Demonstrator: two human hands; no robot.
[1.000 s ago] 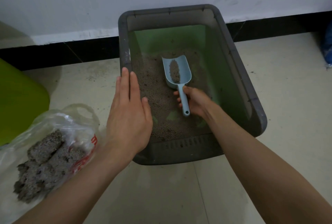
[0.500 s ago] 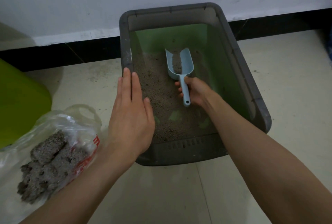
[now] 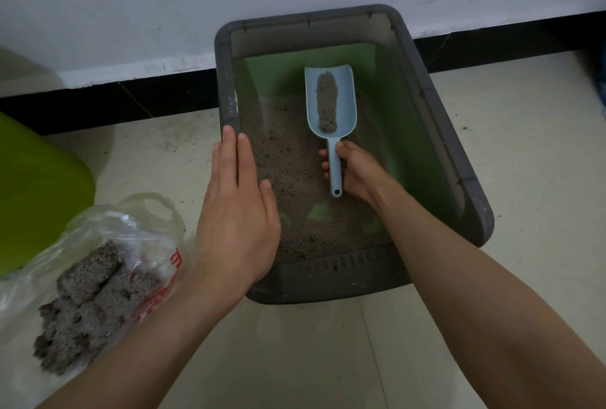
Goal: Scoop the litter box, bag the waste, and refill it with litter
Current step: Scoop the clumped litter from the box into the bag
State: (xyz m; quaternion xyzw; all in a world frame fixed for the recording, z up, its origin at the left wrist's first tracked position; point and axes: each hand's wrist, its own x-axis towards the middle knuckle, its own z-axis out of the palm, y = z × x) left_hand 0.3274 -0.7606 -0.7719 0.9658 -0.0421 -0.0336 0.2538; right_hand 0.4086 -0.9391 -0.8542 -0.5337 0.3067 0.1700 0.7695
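A grey litter box [image 3: 459,152] with green inner walls stands on the floor against the wall, holding a thin layer of grey-brown litter [image 3: 288,179]. My right hand [image 3: 357,169] grips the handle of a light blue scoop [image 3: 331,103] inside the box; a strip of litter lies in its bowl. My left hand [image 3: 236,208] lies flat, fingers together, on the box's left rim. To the left, a clear plastic bag [image 3: 98,277] on the floor holds grey clumps of waste.
A lime-green plastic object [image 3: 36,198] stands at the far left beside the bag. A white wall with a black baseboard [image 3: 131,97] runs behind the box. Pale floor tiles [image 3: 541,162] lie to the right and in front.
The scoop has moved toward the far end of the box and now faces up with a strip of litter in it. My left hand stays on the rim.
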